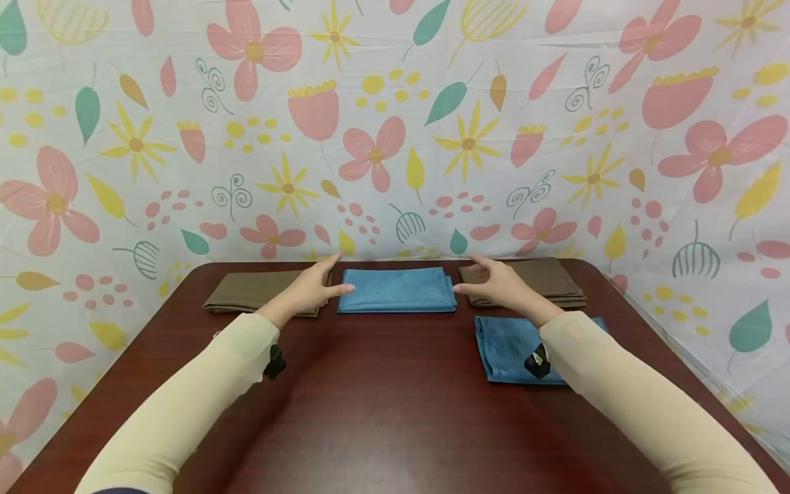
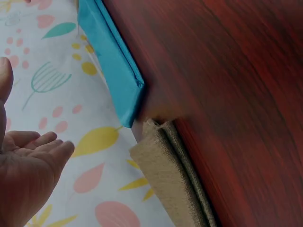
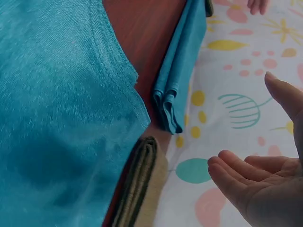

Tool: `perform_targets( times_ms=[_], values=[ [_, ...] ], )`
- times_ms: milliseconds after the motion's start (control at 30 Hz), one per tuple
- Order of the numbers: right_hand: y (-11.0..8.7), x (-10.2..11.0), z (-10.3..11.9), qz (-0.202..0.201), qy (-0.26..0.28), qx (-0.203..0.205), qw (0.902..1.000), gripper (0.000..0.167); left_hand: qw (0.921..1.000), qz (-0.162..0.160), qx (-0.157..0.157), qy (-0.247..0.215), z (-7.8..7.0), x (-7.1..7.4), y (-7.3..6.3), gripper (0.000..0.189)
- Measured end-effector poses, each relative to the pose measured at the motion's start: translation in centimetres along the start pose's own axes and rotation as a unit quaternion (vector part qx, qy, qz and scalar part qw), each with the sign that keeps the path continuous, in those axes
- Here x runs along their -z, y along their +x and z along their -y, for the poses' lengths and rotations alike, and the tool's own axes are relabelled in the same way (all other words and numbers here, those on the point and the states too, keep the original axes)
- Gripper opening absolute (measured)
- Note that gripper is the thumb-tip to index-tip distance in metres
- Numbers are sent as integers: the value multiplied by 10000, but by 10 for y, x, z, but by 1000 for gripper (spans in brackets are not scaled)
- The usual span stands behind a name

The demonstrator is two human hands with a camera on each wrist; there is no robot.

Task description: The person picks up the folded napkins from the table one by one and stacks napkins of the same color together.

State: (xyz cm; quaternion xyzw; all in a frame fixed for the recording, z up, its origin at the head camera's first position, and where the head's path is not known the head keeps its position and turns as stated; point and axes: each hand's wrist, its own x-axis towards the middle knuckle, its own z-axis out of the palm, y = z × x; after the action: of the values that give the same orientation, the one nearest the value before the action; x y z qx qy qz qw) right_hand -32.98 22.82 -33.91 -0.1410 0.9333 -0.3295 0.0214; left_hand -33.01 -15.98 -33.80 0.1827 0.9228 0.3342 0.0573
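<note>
A folded blue cloth [image 1: 398, 291] lies at the table's back edge, between the two hands. Fingers spread and holding nothing, the left hand [image 1: 305, 289] hovers at its left end, over the right part of a folded brown cloth [image 1: 243, 291]. On the other side the right hand [image 1: 501, 285] is also empty, its thumb near the blue cloth's right end. Behind that hand lies a second folded brown cloth [image 1: 555, 278]. Beneath the right wrist, a second blue cloth [image 1: 503, 350] is partly hidden by the sleeve. Both wrist views show loosely extended fingers with nothing in them.
The dark reddish wooden table [image 1: 370, 412] reaches back to a white floral sheet [image 1: 395, 171] hanging behind and along its sides. Small black devices [image 1: 274, 361] are worn at both wrists. The second blue cloth sits nearer the front than the other cloths.
</note>
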Motion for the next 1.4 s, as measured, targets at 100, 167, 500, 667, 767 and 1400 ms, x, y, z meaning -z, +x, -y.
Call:
perform_targets(
  times_ms=[100,167,500,667,767,1400],
  values=[
    [5,-1,-3,97,303,-175,9993,99,10000,20,39,-80,2,1,4,93],
    [8,-1,-5,164,466,-324,9983,99,9999,42,40,-120,4,1,6,93],
    [21,-5,-2,389,885,-802,9921,98,9980,173,323,-519,9,-2,14,88],
    [27,-9,0,528,1348,-964,9848,96,9966,154,419,-697,12,-5,18,84],
    [31,-12,-2,667,1683,-1102,9773,93,9951,166,493,-841,16,-9,22,82],
    [45,-27,-10,913,1908,-1392,9674,97,9910,292,878,-967,27,-21,30,81]
  ],
)
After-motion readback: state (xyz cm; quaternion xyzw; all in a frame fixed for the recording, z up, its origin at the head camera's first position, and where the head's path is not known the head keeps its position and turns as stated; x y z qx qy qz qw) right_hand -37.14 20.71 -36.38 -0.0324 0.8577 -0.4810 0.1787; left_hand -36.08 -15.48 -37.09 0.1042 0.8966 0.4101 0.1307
